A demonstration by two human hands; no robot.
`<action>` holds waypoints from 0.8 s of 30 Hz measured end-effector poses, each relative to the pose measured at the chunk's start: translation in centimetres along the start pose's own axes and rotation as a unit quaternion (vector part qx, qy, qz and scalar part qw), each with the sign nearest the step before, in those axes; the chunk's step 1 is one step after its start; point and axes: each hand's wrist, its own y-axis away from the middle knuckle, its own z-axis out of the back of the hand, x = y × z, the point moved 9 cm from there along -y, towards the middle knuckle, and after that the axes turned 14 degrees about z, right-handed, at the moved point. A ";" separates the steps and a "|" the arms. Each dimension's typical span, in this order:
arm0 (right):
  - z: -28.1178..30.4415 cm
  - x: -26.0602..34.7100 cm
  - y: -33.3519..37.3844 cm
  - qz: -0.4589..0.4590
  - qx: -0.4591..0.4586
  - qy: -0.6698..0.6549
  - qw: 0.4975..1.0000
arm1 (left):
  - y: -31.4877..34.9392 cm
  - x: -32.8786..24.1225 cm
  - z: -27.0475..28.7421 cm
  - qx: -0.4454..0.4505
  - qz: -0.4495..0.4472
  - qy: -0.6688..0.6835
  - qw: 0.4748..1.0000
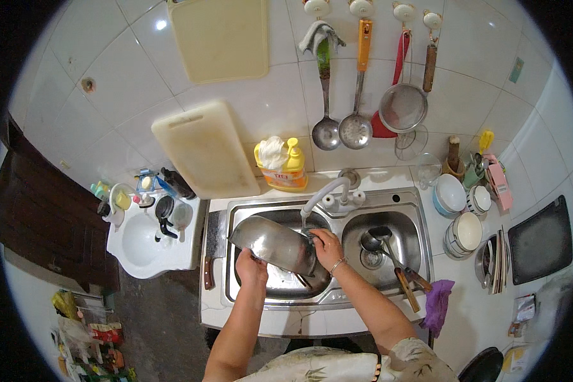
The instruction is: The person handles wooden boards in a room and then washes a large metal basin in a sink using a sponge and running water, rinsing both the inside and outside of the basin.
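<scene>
A shiny stainless-steel basin (274,242) is tilted on its side over the left sink bowl (280,290). My left hand (253,267) grips its lower edge. At the basin's right end, below the white faucet (325,191), my right hand (326,247) closes on the rim. Something small and dark shows by the right fingertips, too small to name. Beneath the basin, part of a thin utensil lies in the left bowl. In the right sink bowl (398,229) rest a black ladle (381,233) and another long-handled utensil, their wooden handles leaning over the front edge.
A knife (209,272) lies left of the sink. A purple cloth (437,307) hangs off the front edge. Bowls (466,232) stack on the right. A yellow pump bottle (286,172) and cutting board (205,149) stand behind; ladles and a strainer (403,108) hang above.
</scene>
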 end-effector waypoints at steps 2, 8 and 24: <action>0.0 3.1 -1.9 0.084 -0.005 0.018 0.996 | 0.2 1.0 -0.7 0.003 0.007 -0.006 1.000; -5.1 11.1 -2.0 0.210 0.124 0.109 0.964 | 0.4 4.1 -1.7 0.012 0.026 0.004 1.000; 0.6 3.0 6.2 0.008 -0.077 -0.033 0.996 | 3.8 0.1 6.4 -0.029 0.048 0.143 0.988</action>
